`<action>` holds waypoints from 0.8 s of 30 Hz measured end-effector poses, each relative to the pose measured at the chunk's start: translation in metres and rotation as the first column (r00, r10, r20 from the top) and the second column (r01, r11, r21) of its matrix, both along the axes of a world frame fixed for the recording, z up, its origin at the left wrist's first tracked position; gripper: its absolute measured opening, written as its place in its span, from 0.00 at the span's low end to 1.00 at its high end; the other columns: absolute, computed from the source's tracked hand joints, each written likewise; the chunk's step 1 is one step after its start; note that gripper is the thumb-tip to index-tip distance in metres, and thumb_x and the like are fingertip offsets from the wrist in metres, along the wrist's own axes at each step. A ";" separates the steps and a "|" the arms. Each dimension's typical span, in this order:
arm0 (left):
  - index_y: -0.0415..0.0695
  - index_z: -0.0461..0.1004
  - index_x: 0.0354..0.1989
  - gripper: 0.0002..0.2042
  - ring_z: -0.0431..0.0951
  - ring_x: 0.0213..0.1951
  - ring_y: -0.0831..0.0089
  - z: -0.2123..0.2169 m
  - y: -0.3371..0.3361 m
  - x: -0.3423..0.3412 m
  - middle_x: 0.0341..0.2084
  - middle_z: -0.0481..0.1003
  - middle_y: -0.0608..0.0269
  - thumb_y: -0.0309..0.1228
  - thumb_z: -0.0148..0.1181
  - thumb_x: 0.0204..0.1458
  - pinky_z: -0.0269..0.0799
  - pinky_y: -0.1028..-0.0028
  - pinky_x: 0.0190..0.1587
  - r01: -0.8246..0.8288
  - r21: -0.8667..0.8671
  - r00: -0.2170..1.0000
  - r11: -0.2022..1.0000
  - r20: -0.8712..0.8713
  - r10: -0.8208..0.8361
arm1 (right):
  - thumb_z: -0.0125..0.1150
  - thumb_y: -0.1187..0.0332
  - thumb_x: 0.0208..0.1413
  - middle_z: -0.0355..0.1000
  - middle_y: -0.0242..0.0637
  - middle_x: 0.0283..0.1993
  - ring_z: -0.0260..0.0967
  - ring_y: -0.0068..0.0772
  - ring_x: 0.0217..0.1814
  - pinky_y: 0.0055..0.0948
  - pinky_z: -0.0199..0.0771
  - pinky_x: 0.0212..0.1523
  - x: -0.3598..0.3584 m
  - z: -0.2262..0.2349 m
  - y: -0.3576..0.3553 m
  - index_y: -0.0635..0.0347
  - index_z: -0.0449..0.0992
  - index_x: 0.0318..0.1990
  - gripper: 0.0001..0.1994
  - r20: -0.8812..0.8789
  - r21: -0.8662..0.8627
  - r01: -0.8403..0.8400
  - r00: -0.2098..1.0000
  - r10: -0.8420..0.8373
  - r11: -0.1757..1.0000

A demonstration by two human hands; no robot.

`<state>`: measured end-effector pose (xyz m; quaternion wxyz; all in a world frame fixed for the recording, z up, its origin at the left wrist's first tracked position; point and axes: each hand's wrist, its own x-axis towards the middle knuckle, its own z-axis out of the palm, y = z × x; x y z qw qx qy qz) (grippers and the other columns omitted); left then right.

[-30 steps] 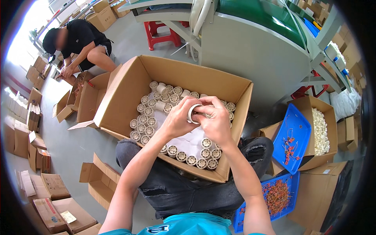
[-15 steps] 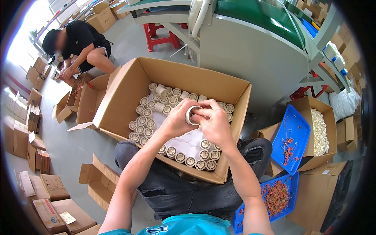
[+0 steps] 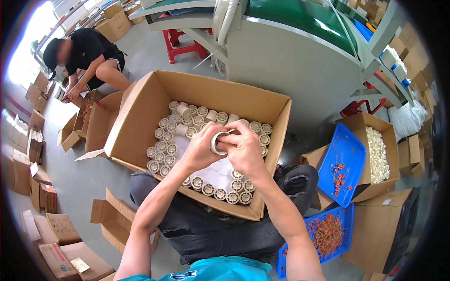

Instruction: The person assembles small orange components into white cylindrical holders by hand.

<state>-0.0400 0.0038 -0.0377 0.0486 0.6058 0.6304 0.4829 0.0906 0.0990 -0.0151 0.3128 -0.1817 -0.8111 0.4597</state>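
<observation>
Over a large cardboard box [image 3: 133,117], my left hand [image 3: 199,146] is closed round a short white plastic cylinder [image 3: 213,144], its open end turned toward my right hand. My right hand [image 3: 247,152] has its thumb and fingers drawn together, the tips reaching into that opening. Whatever they pinch inside is hidden. Below both hands, many similar white cylinders with slotted ends [image 3: 220,194] stand in rows along the box walls on a white sheet [image 3: 213,174]. A few of them lie on their sides at the far wall.
To the right, a blue tray [image 3: 349,154] carries some red wired parts, and a second blue tray [image 3: 348,234] holds a heap of them. Small white pieces [image 3: 376,154] fill a carton beyond. A green-topped machine [image 3: 290,70] stands ahead. Another person [image 3: 89,58] crouches at far left among cartons.
The view has shifted slightly, so everything sits a little further left. The cylinder stays in my left hand, its opening turned a bit more into view, with my right fingers still in it.
</observation>
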 end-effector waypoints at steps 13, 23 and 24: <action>0.42 0.69 0.49 0.28 0.78 0.39 0.53 0.008 -0.002 0.004 0.40 0.74 0.53 0.22 0.73 0.35 0.76 0.62 0.38 0.017 0.076 0.993 0.997 -0.117 -0.008 | 0.67 0.78 0.44 0.76 0.39 0.44 0.76 0.38 0.41 0.32 0.76 0.44 0.006 0.009 -0.004 0.62 0.85 0.34 0.08 -0.045 -0.093 -0.010 0.999 0.005 0.996; 0.40 0.64 0.56 0.35 0.75 0.49 0.47 0.002 0.014 0.012 0.45 0.73 0.48 0.23 0.73 0.35 0.73 0.61 0.50 -0.034 -0.042 0.992 0.999 0.123 0.038 | 0.68 0.73 0.51 0.75 0.42 0.50 0.76 0.34 0.46 0.30 0.76 0.47 0.009 0.010 0.025 0.64 0.81 0.47 0.15 0.016 -0.347 -0.144 0.987 0.159 0.927; 0.39 0.62 0.58 0.37 0.74 0.51 0.47 0.003 0.015 0.012 0.45 0.73 0.47 0.23 0.73 0.36 0.71 0.61 0.53 -0.084 -0.029 0.980 0.996 0.181 0.088 | 0.68 0.72 0.51 0.75 0.41 0.50 0.75 0.33 0.47 0.30 0.76 0.47 0.011 0.016 0.025 0.66 0.79 0.50 0.18 -0.003 -0.382 -0.177 0.982 0.190 0.907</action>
